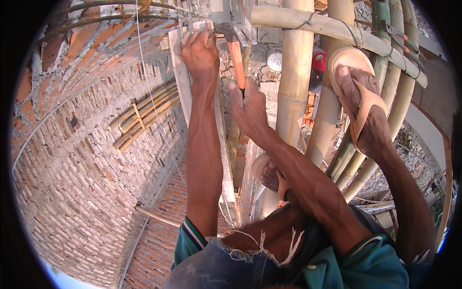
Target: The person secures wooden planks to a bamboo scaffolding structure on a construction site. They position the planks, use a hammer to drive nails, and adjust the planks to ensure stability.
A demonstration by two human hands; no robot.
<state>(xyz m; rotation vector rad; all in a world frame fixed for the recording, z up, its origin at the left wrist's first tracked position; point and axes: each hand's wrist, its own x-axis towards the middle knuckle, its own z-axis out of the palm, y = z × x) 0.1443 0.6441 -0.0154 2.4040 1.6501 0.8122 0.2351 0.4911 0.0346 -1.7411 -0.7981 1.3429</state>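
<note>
My right hand (249, 108) is wrapped round the orange handle of a claw hammer (237, 60). The hammer's dark metal head is up at the top middle, just right of my left fingers. At the upper end of a pale wooden board (179, 72), my left hand (199, 53) has its fingers bent and closed. What those fingers pinch, if anything, is hidden. Thin metal rods (189, 21) stick up just beyond them. Grey mortar or concrete lies behind the hammer head.
Thick upright bamboo poles (294, 72) and a lashed crosswise pole (337, 30) stand to the right. My sandalled foot (358, 91) presses on the bamboo; the other foot (269, 176) is lower. A white string (154, 103) crosses before the brick wall (91, 188). Tied bamboo pieces (144, 115) are at left.
</note>
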